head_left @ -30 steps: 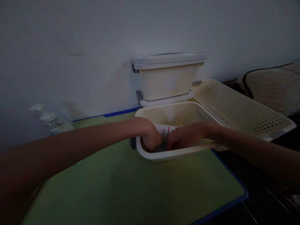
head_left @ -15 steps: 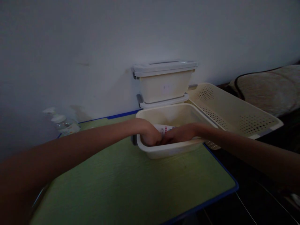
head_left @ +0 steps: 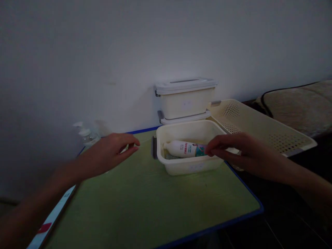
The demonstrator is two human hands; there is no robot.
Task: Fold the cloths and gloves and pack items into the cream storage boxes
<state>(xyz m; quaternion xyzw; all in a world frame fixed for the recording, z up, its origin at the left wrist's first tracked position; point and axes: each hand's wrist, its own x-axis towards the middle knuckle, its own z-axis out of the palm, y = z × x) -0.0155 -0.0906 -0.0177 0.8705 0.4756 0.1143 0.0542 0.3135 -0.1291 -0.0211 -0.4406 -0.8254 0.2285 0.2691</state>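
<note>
A white bottle (head_left: 181,148) with red print and a teal-and-pink label part lies on its side in a cream plastic bin (head_left: 181,168). To the left of the bin, my left hand (head_left: 116,148) hovers over the green table with its thumb and fingers apart, holding nothing. My right hand (head_left: 238,152) is over the bin's right front rim, fingers loosely curled and thumb below. Its fingertips cover the right end of the bottle in view; whether they touch it I cannot tell. A grey latch (head_left: 154,148) hangs at the bin's left side.
Behind stands a lidded cream box (head_left: 188,102) on a grey-white lid (head_left: 185,119). A perforated cream basket (head_left: 259,124) extends to the right. A clear pump bottle (head_left: 86,135) is at the far left of the blue-edged green table (head_left: 155,207), with a cushion (head_left: 301,107) at back right.
Both hands have come up out of the bin, the left one moving left and the right one moving right. The bottle now shows lying in the bin. The view has shifted slightly.
</note>
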